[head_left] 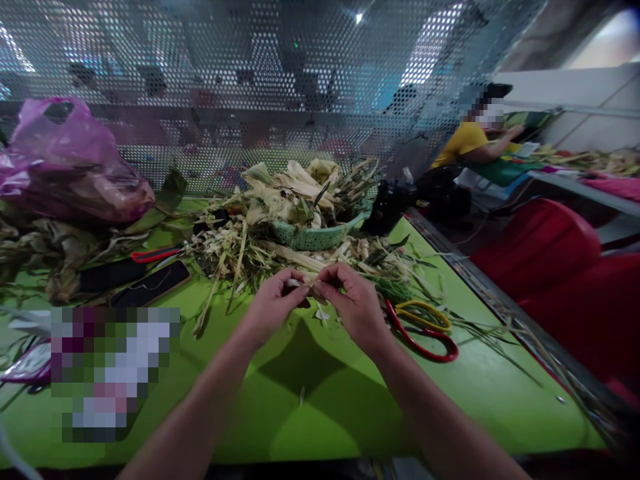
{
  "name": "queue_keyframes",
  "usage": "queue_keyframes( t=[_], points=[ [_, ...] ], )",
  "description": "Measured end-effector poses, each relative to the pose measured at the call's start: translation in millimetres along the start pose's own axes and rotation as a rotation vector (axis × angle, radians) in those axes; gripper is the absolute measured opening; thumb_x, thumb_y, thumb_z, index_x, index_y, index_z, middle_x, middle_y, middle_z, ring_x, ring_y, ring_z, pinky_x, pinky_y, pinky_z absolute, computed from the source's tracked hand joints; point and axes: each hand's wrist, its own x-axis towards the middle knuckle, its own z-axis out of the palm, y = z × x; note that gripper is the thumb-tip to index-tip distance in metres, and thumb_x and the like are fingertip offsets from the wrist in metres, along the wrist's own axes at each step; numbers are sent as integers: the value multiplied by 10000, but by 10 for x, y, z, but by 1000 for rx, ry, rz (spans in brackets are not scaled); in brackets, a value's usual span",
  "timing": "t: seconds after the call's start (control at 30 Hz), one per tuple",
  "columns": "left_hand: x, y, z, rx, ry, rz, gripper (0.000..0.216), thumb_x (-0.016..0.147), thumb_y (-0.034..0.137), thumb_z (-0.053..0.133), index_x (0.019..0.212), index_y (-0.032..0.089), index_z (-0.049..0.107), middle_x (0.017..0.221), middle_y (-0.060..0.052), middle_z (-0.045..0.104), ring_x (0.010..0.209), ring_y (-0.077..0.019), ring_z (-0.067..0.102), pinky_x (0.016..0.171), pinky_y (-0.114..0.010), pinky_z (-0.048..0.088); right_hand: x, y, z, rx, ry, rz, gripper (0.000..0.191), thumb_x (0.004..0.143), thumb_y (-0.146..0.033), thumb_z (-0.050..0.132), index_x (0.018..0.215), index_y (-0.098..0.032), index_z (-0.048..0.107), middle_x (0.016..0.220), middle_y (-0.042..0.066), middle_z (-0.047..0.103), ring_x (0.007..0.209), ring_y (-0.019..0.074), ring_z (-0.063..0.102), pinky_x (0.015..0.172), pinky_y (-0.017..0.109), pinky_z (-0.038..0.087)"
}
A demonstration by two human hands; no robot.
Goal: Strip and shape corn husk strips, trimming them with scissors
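Note:
Over the green table, my left hand and my right hand meet, fingertips almost touching. Both pinch a small pale strip of plant husk, mostly hidden by the fingers. Behind the hands stands a green plastic basket heaped with dried husks. Cut stalks and shreds lie loosely around it. Close to my right hand are scissors with red handles, and a yellow handle loop beside them. Tiny pale scraps rest just below my fingers.
At left are a purple plastic bag, two dark phones and a red cutter. A black object stands right of the basket. Red chairs and a person in yellow are beyond the table's right edge.

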Motion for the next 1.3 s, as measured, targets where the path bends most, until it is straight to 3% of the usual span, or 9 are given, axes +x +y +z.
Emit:
queue_keyframes(
  t=[0.37,0.57,0.77,0.93,1.3],
  points=[
    [18,-73,20,-19,24,40,169,752,290,670,843,161,610,750,-2,598,671,-95,546,644,-208,442,20,8,-27,15,-10,-12,23,821,-193,599,805,-185,614,739,-5,606,681,123,544,633,234,424],
    [23,-95,35,-162,114,19,153,746,269,672,826,162,599,694,15,579,632,-83,538,623,-198,437,9,-4,-15,116,-12,16,140,802,-271,644,910,-182,634,766,16,635,680,136,580,618,251,477],
    [20,-89,48,-213,137,-9,178,732,279,682,828,155,598,684,16,561,618,-78,527,617,-191,438,-23,14,27,-34,58,-88,74,805,-247,640,837,-193,680,781,35,681,701,157,615,651,287,491],
    [18,-93,62,-190,153,-6,207,727,308,684,846,160,602,694,13,561,630,-86,528,622,-198,435,-32,9,32,-78,96,-84,73,808,-256,633,809,-196,674,744,28,684,667,160,615,624,280,484],
    [20,-99,63,-126,139,17,158,749,288,656,822,159,603,683,18,572,631,-88,532,615,-202,412,-9,22,5,-108,24,-134,80,821,-161,599,827,-208,663,794,24,677,734,166,628,674,277,481]
  ],
)
